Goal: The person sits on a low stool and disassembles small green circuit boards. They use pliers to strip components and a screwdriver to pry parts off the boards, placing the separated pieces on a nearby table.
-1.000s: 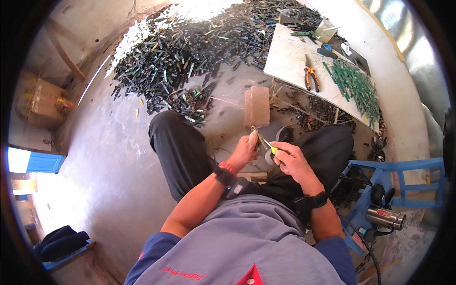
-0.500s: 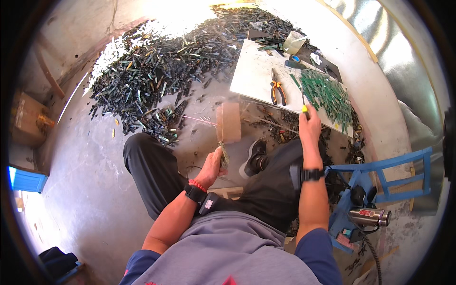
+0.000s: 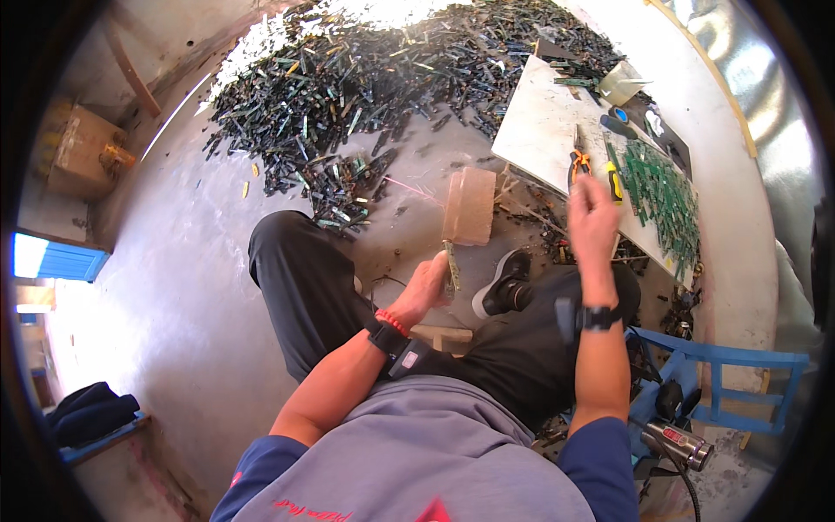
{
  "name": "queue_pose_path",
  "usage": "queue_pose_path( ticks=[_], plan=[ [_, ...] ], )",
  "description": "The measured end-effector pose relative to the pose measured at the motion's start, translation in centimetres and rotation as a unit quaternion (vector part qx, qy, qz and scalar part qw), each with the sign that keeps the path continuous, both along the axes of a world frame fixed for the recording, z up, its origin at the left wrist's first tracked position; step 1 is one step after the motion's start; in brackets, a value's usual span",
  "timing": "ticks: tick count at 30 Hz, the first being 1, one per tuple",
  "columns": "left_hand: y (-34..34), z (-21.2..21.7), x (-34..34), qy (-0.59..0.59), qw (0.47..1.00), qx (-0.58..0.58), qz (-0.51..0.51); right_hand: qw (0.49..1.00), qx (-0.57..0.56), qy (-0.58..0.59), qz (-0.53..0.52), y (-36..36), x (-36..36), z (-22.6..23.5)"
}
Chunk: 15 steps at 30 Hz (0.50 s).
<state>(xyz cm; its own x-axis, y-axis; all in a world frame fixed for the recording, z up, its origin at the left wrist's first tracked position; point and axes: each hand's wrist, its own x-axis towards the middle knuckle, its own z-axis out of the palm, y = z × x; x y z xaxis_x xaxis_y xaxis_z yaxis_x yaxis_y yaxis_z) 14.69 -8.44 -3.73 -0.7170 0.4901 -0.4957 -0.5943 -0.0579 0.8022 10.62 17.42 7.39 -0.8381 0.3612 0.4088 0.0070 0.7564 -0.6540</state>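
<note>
My left hand is closed round a narrow greenish circuit-board strip, held upright between thumb and fingers. Just beyond it a reddish-brown block stands on the floor; whether the strip touches it I cannot tell. My right hand, slightly blurred, has its bent fingers on the handles of orange-and-black pliers at the edge of a white board. Part of the handles is hidden by the fingers. Beside them lies a yellow-and-black screwdriver. Many green strips lie spread on the board's right side.
A large heap of dark strips covers the far floor. On the board's far end are a translucent cup and a blue tape roll. A blue chair and a metal flask stand at my right. My shoe is near the block.
My right hand has let go of the screwdriver, which now lies on the board, and has shifted to the pliers. My left hand still holds the strip by the block. The view has shifted left.
</note>
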Motion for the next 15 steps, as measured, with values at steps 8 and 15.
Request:
queue_pose_path(
  ticks=[8, 15],
  plan=[
    [1.2, 3.1, 0.6, -0.036, 0.991, 0.125, -0.042, 0.918, -0.065, -0.179, 0.347, -7.0, 5.7, -4.3],
    [1.3, 1.5, 0.9, -0.171, 0.959, 0.204, -0.100, 0.882, -0.134, -0.238, 0.385, -5.9, 5.9, -4.3]
  ],
)
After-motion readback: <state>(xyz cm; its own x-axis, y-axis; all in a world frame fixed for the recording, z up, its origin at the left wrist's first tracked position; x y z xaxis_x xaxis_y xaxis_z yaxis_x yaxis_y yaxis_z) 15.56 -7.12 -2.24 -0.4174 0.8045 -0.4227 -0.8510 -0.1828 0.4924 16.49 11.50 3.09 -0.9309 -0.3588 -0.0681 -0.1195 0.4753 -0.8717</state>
